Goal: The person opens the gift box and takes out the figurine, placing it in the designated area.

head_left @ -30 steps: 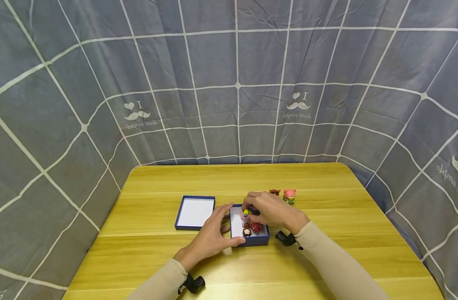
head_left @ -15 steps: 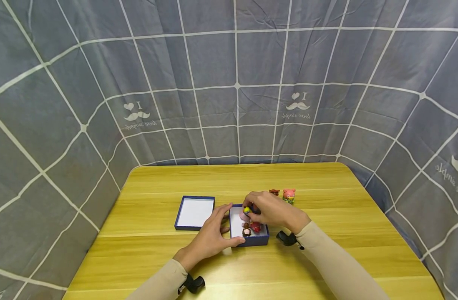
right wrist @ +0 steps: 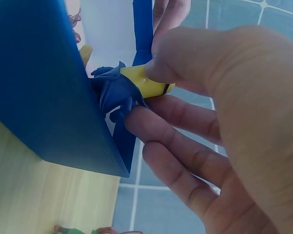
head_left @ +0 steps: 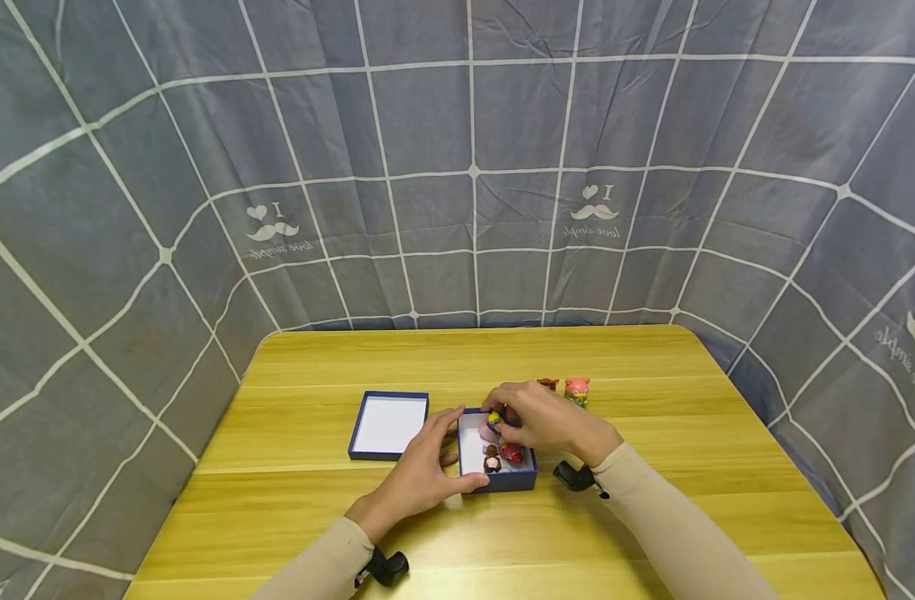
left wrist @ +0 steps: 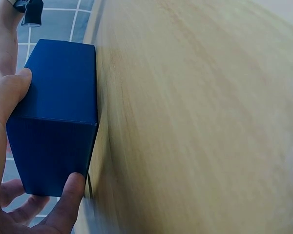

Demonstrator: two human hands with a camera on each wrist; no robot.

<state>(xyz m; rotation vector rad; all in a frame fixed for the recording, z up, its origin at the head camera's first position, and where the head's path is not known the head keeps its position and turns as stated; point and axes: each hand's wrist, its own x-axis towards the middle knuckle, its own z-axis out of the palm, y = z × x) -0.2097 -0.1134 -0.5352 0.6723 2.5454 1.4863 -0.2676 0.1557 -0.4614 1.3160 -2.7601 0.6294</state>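
My right hand (head_left: 536, 421) pinches a small yellow-and-blue toy figure (right wrist: 129, 87) between thumb and forefinger, right over the far rim of the blue box (head_left: 498, 479). It looks light, hard and a bit slick, so I judge a grip across its middle best. In the right wrist view its long axis runs nearly level, blue end toward the box wall. My left hand (head_left: 420, 479) grips the box's near left corner, thumb and fingers on adjoining walls. Two more toys (head_left: 575, 390) stand on the bench (head_left: 652, 517) beyond the box; the lid (head_left: 388, 425) lies left of it.

A small yellow-and-blue figurine (right wrist: 129, 85) sits pinched above the open blue box's (head_left: 502, 482) far rim.
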